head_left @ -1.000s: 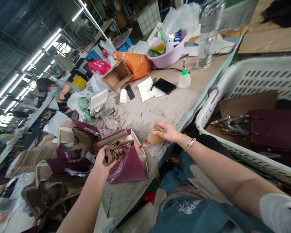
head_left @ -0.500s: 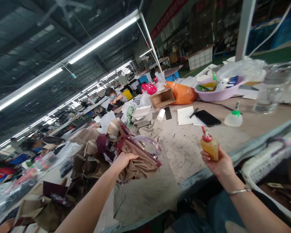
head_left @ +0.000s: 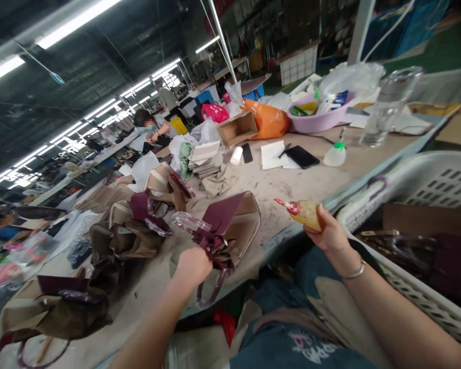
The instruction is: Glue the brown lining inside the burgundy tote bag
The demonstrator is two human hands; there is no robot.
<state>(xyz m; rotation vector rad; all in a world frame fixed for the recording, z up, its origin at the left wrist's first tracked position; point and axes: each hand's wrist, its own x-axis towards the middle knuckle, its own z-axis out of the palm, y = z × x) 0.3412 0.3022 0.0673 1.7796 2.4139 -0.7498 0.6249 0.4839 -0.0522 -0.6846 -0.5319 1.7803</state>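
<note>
My left hand point(head_left: 194, 266) is closed on a maroon and beige handbag point(head_left: 230, 220) near the table's front edge. Its fingers are partly hidden and blurred by motion. One plastic-wrapped handle point(head_left: 190, 221) sticks out to the left, and another loop hangs below. In my right hand point(head_left: 328, 233) is a yellowish glue bottle point(head_left: 309, 214) with a red cap and nozzle. The bottle is tilted, its nozzle pointing left toward the bag, apart from it. More brown and maroon bags point(head_left: 134, 236) lie to the left of my left hand.
A white plastic basket point(head_left: 415, 179) holding maroon bags stands at my right. On the table point(head_left: 249, 177) are a phone point(head_left: 301, 157), a green-topped bottle point(head_left: 335, 155), a glass jar point(head_left: 384, 113), a lilac basin point(head_left: 320, 122) and stacked pieces point(head_left: 206, 159). A person point(head_left: 153, 128) sits farther back.
The handbag has turned over and come nearer the table edge in my left hand. My right hand has tipped the glue bottle from upright to pointing left. The view has shifted right and down.
</note>
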